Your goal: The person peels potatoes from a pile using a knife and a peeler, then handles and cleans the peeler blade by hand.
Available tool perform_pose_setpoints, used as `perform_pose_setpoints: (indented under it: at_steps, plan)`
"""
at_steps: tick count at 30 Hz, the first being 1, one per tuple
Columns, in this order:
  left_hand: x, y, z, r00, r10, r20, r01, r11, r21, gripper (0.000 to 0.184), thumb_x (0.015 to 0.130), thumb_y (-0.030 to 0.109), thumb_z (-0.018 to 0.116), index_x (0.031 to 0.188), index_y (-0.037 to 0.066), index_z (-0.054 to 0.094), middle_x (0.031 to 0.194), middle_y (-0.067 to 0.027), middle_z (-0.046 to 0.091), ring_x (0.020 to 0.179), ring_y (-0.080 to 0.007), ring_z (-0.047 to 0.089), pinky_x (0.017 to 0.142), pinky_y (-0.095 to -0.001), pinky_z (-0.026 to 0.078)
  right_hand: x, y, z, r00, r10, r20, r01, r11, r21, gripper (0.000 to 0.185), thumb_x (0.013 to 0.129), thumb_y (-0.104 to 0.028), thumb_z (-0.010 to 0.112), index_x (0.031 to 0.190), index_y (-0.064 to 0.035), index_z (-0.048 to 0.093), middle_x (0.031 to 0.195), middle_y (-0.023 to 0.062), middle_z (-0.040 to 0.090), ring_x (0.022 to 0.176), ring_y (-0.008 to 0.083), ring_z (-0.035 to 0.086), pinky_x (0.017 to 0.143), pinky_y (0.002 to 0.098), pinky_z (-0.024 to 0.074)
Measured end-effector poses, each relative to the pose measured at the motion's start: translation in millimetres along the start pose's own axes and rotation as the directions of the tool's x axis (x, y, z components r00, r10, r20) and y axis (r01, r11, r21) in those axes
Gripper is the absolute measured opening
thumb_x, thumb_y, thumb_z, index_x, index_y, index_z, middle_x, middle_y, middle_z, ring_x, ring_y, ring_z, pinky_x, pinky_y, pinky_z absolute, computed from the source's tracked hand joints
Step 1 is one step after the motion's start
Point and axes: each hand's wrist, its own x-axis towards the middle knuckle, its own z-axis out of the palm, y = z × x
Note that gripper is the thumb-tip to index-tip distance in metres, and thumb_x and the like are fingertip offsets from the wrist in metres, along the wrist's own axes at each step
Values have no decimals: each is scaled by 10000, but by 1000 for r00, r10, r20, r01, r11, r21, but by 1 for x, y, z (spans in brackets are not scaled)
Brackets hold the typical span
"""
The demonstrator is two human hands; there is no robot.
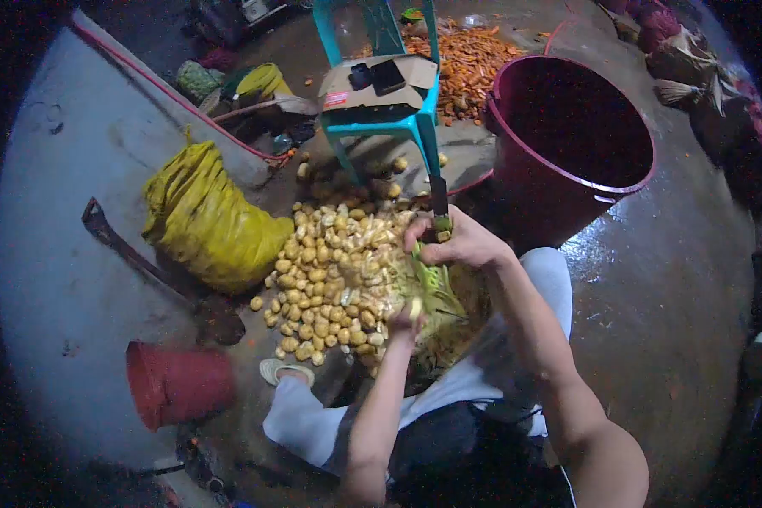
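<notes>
My right hand (466, 241) is closed round a long tool with a dark, flat upper end (438, 195). Below the fingers a bright green slotted part (432, 275) points down towards my left hand; whether both are one tool I cannot tell. My left hand (405, 320), smeared by motion, is lower and closed on a small pale yellow potato (415, 308). Both hands are above a wide heap of potatoes (317, 288), some brownish yellow and some whitish. Pale scraps (449, 326) lie on the floor beneath the hands.
A yellow sack (212, 216) leans left of the heap, beside a long-handled tool (135, 254) and a red bucket (182, 383). Ahead are a teal chair (427, 127) bearing cardboard and dark objects, orange pieces (466, 63), and a large maroon tub (538, 199) at right.
</notes>
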Motion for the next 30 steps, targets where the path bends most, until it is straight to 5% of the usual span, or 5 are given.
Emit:
perform_pose_setpoints:
  at_steps: [7, 18, 20, 24, 30]
  plan:
    - [-86, 147, 236, 548, 451, 705, -711, 695, 108, 523, 947, 390, 556, 1267, -21, 504, 1103, -132, 634, 986, -160, 604, 861, -289, 475, -35, 7, -33, 1000, -6, 28, -1, 977, 215, 269, 661, -98, 686, 923, -41, 680, 970, 50, 654, 950, 161, 596, 851, 294, 458]
    - [-88, 121, 97, 909, 334, 251, -317, 943, -105, 418, 886, 309, 652, 1212, 56, 585, 1117, -81, 635, 974, -185, 618, 837, -355, 513, 4, 26, -14, 931, 163, -326, -345, 682, -645, 226, 788, -22, 608, 1001, 33, 662, 935, 215, 679, 940, 317, 658, 847, 390, 490]
    - [-103, 122, 85, 777, 511, 367, -626, 570, 532, 540, 851, 255, 684, 1291, -2, 506, 1210, -143, 573, 1111, -241, 554, 946, -359, 458, 9, 43, 3, 909, 181, -376, -411, 543, -732, 292, 762, 23, 558, 1034, 23, 662, 930, 252, 667, 952, 337, 664, 823, 406, 505]
    - [-133, 113, 69, 622, 644, 446, -593, 15, 805, 677, 762, 215, 734, 1323, -22, 437, 1199, -234, 573, 1127, -327, 564, 937, -395, 452, 23, 55, 36, 959, 136, -250, -276, 653, -705, 296, 783, -3, 562, 1066, 30, 644, 916, 270, 661, 959, 320, 669, 814, 397, 509]
    - [-155, 143, 36, 785, 591, 186, -509, 444, 738, 450, 787, 200, 595, 1164, -12, 470, 1101, -248, 573, 1052, -404, 545, 871, -453, 469, 39, 38, 93, 938, 185, -293, -251, 945, -208, 423, 988, -340, 461, 1245, -4, 467, 889, 201, 624, 761, 300, 599, 735, 399, 485]
